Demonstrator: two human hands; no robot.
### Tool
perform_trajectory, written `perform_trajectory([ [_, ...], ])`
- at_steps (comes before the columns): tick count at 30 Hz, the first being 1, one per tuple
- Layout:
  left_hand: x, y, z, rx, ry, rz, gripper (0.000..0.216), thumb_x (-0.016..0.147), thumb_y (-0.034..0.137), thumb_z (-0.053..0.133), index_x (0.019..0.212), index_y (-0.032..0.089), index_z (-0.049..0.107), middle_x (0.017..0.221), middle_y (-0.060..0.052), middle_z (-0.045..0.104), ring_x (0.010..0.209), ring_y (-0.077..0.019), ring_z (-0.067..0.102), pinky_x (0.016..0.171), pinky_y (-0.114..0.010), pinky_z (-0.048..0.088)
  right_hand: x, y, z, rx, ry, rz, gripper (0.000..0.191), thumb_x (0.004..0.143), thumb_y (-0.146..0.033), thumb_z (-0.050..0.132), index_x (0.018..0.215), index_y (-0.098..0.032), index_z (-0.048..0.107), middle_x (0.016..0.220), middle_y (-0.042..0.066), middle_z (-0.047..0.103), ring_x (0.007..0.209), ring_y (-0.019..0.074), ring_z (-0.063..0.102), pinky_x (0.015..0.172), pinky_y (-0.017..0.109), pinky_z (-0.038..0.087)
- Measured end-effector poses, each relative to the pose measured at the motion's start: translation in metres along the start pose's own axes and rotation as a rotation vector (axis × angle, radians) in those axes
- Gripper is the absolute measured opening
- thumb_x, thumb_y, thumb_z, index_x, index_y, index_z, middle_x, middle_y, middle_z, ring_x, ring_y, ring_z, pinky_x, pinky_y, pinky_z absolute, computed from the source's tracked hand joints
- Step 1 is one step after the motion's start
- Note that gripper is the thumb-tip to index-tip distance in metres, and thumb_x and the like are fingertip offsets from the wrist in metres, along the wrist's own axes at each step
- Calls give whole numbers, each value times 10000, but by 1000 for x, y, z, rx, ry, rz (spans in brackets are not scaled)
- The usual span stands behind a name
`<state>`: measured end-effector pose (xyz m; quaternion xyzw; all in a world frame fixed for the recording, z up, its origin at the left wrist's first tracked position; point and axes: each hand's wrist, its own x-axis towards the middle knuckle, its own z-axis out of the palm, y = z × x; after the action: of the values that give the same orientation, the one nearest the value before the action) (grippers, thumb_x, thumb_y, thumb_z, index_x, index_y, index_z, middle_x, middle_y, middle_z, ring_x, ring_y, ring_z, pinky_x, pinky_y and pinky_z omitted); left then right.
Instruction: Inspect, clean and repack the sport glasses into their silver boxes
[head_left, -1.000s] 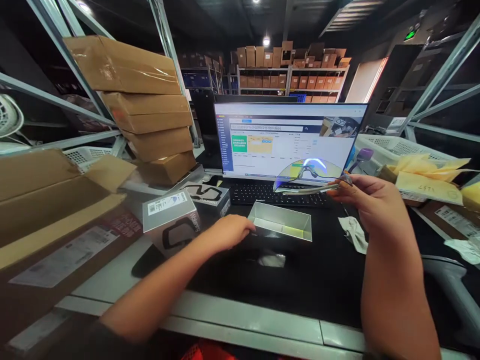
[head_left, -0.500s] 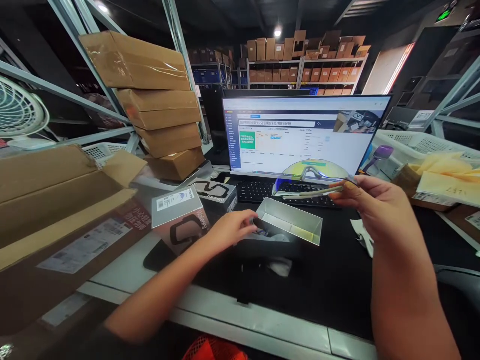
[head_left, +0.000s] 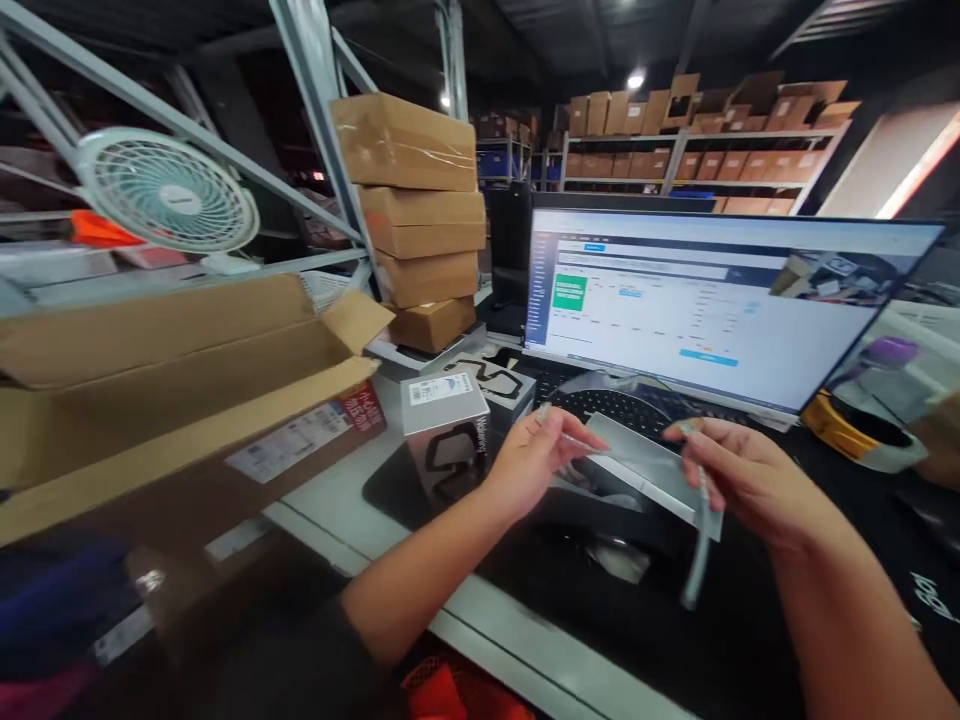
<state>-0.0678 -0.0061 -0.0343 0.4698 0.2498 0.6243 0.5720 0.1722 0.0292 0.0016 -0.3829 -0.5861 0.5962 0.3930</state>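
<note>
Both my hands hold a pair of sports glasses (head_left: 699, 560) by the temples, above the small open box. My left hand (head_left: 529, 460) pinches one temple near its tip. My right hand (head_left: 739, 470) grips the other, whose pale end hangs down below the fingers. The lens is blurred against the keyboard behind it. Under the hands lies the open grey box (head_left: 667, 500), partly covered by them. A clear plastic piece (head_left: 619, 558) rests on the black mat nearer me. Left of my left hand stands a closed glasses box (head_left: 446, 425), with a second printed box (head_left: 499, 378) behind it.
A monitor (head_left: 675, 290) stands at the back, with a keyboard (head_left: 622, 408) below it. At the left is a large open carton (head_left: 300, 440); behind it are stacked cartons (head_left: 420, 215) and a fan (head_left: 172, 195). A yellow tape roll (head_left: 840, 430) lies at the right.
My left hand has left the open box and taken hold of a temple. My right hand has brought the glasses lower, over the box. The view has turned left.
</note>
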Motion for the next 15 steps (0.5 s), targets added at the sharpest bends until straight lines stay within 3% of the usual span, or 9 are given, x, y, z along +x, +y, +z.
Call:
perform_trajectory([
  [4, 1, -7, -10, 87, -101, -93, 553, 845, 702, 610, 833, 150, 610, 631, -21, 692, 488, -117, 617, 560, -245, 514, -5, -3, -21, -117, 10, 32, 344, 807, -512, 783, 938, -208, 689, 656, 4, 667, 381, 37, 487, 402, 136, 383],
  [9, 2, -17, -15, 160, -141, -136, 549, 825, 681, 650, 922, 140, 626, 475, 52, 543, 425, -90, 515, 460, -192, 409, -6, -2, -28, -180, 102, -15, 359, 767, -548, 793, 875, -224, 681, 637, 17, 650, 375, 51, 462, 395, 163, 362],
  [12, 0, -16, -16, 180, -148, -139, 572, 742, 600, 785, 1038, 145, 602, 623, 24, 622, 532, -107, 592, 539, -216, 471, -7, -2, -27, -224, 137, -103, 352, 745, -565, 796, 848, -241, 708, 663, 36, 654, 407, 83, 486, 409, 205, 411],
  [15, -4, -13, -19, 288, -58, 33, 616, 747, 436, 830, 1212, 174, 524, 995, -76, 688, 839, -163, 678, 806, -310, 541, -13, -5, -24, -281, 245, -222, 294, 749, -554, 796, 841, -280, 740, 808, 96, 697, 546, 155, 602, 525, 283, 531],
])
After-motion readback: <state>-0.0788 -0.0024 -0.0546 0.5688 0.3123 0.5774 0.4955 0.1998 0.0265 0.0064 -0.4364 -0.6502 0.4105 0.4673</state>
